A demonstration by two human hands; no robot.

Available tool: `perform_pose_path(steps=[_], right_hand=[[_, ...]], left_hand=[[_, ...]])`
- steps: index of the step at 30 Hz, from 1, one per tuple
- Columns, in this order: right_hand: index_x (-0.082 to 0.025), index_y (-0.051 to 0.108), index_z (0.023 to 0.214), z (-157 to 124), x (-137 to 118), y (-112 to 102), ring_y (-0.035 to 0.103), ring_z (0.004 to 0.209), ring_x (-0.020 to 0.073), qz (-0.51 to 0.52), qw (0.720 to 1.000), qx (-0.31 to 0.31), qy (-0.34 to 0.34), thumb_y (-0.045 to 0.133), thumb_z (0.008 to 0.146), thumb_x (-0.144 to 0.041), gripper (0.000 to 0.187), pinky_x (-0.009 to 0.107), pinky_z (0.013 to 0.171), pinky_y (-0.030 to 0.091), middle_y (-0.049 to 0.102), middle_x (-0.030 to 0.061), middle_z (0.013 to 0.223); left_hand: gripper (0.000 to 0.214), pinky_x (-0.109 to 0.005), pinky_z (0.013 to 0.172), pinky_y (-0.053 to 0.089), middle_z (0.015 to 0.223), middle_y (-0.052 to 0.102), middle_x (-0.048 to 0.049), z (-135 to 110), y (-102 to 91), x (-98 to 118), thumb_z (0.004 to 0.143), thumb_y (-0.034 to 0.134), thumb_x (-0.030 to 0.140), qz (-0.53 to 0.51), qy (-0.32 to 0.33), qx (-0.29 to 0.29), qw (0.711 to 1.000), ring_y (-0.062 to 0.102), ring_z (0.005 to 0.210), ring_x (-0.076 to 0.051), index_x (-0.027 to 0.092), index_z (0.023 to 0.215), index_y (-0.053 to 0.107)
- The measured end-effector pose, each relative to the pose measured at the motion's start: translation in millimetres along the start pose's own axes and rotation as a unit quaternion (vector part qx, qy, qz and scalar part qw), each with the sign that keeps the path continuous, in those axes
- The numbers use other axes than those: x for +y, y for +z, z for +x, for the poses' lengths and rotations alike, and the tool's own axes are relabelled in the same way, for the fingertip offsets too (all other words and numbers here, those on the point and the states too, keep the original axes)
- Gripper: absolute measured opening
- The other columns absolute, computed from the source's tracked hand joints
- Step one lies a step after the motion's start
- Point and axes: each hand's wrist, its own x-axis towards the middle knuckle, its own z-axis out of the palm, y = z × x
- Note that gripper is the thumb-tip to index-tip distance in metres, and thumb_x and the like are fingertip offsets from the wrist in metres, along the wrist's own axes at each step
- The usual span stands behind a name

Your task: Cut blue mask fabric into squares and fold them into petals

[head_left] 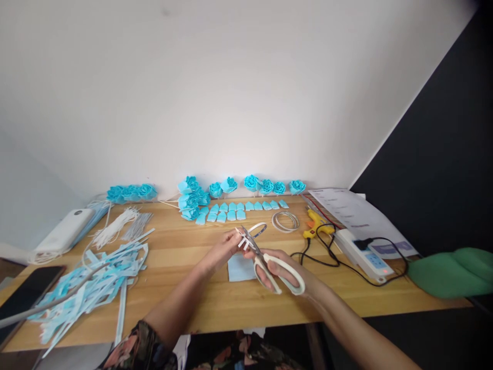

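My left hand point(230, 241) pinches a small white strip point(242, 243), with narrow white pieces sticking out below the fingertips. My right hand point(280, 260) has its fingers through the cream handles of a pair of scissors point(251, 239). Their blades point up and left and meet the white strip by my left fingertips. A thin white band point(263, 229) with dark marks curls up behind the blades; which hand holds it I cannot tell. Under my hands lies a light blue square point(239, 270), partly covered by the right hand.
Several blue paper roses point(251, 182) stand along the wall behind rows of blue petal pieces point(231, 207). Tape rings point(285, 222), a yellow glue gun point(316, 222) and a power strip point(362, 255) lie right. Blue-white strips point(88, 288), white cords point(115, 227) and a phone point(29, 298) lie left.
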Motion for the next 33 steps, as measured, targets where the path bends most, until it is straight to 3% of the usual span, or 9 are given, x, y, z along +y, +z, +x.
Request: perform_pose_path(steps=[14, 23, 26, 30, 33], right_hand=[[-0.015, 0.062, 0.108, -2.2, 4.6, 8.0, 0.035, 0.037, 0.0058, 0.091, 0.993, 0.071, 0.017, 0.061, 0.079, -0.063, 0.056, 0.019, 0.036, 0.030, 0.051, -0.0025, 0.057], [-0.015, 0.066, 0.105, -3.6, 3.6, 4.9, 0.031, 0.036, 0.0049, 0.117, 0.989, 0.094, 0.017, 0.062, 0.078, -0.063, 0.055, 0.018, 0.033, 0.028, 0.047, -0.0037, 0.054], [-0.016, 0.066, 0.105, -3.4, 2.9, 5.9, 0.031, 0.036, 0.0043, 0.120, 0.988, 0.093, 0.024, 0.064, 0.077, -0.063, 0.055, 0.017, 0.032, 0.027, 0.046, -0.0044, 0.054], [-0.016, 0.066, 0.104, -2.8, 1.3, 8.3, 0.032, 0.036, 0.0049, 0.113, 0.988, 0.103, 0.036, 0.066, 0.074, -0.065, 0.058, 0.017, 0.033, 0.027, 0.046, -0.0042, 0.053], [-0.015, 0.065, 0.104, -3.3, 1.5, 7.3, 0.031, 0.037, 0.0048, 0.102, 0.989, 0.103, 0.037, 0.067, 0.074, -0.064, 0.057, 0.018, 0.033, 0.026, 0.047, -0.0039, 0.054]], left_hand=[[0.053, -0.029, 0.068, 0.043, 0.075, 0.057, -0.0046, 0.2, -0.4, -1.3, 0.074, 0.063, 0.064, 0.000, 0.016, -0.020, 1.000, 0.055, 0.067, -0.014, 0.011, 0.083, 0.059], [0.041, -0.035, 0.075, 0.046, 0.084, 0.063, -0.0099, 2.2, -1.4, 0.9, 0.081, 0.062, 0.050, -0.065, 0.021, -0.037, 0.997, 0.060, 0.076, -0.020, 0.011, 0.092, 0.064], [0.037, -0.033, 0.073, 0.046, 0.081, 0.064, -0.0088, 1.0, -0.7, 2.7, 0.081, 0.063, 0.047, -0.017, 0.018, -0.007, 1.000, 0.060, 0.075, -0.019, 0.011, 0.091, 0.065], [0.041, -0.024, 0.055, 0.036, 0.060, 0.058, -0.0027, -1.7, -1.2, 5.5, 0.086, 0.055, 0.051, 0.105, 0.003, 0.017, 0.994, 0.050, 0.055, -0.012, 0.012, 0.080, 0.064], [0.042, -0.023, 0.052, 0.032, 0.054, 0.054, -0.0007, -2.7, -1.7, 7.8, 0.086, 0.054, 0.052, 0.136, 0.008, 0.028, 0.990, 0.046, 0.050, -0.010, 0.012, 0.074, 0.062]])
